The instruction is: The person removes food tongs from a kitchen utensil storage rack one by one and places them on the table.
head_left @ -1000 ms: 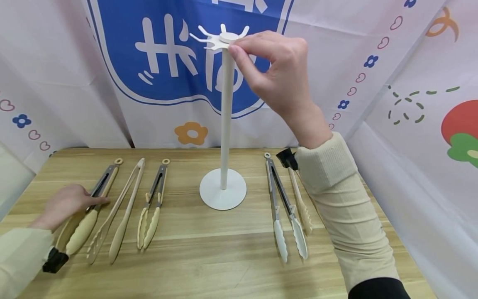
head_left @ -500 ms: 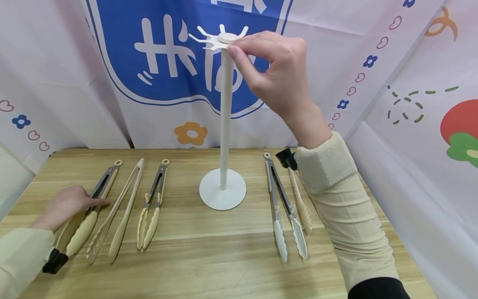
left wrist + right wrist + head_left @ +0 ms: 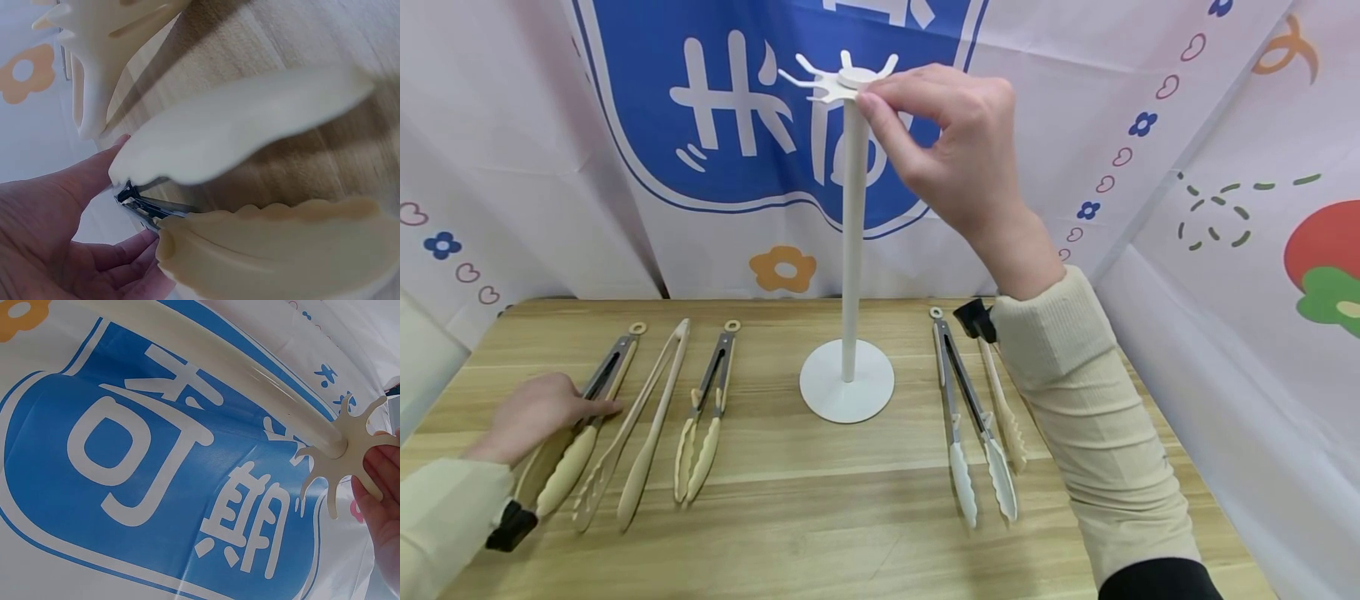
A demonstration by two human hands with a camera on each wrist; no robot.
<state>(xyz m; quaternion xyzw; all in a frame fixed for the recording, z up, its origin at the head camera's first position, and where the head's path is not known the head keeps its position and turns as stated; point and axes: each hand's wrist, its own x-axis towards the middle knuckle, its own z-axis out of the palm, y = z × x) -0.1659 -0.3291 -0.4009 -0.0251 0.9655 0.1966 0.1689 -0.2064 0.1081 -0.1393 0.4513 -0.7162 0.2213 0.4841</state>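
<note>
My left hand [image 3: 538, 417] is at the far left of the table, gripping the leftmost pair of tongs [image 3: 567, 467], whose cream scalloped heads stand apart. In the left wrist view the thumb lies along one side of these tongs [image 3: 231, 131] and the fingers along the other. Up high, my right hand [image 3: 962, 137] pinches the hooked top [image 3: 831, 82] of a white utensil stand between thumb and fingers. The stand's pole [image 3: 853, 242] rises from a round base [image 3: 847, 400] on the table. Seen from the right wrist, curved hooks [image 3: 334, 503] fan out around the pole's end.
Slim beige tongs [image 3: 643, 467] and cream-tipped tongs [image 3: 700, 458] lie right of my left hand. White-tipped tongs [image 3: 962, 475] and beige tongs [image 3: 1009, 425] lie at the right, partly beneath my right sleeve. A printed cloth [image 3: 715, 242] hangs behind the wooden table [image 3: 820, 533].
</note>
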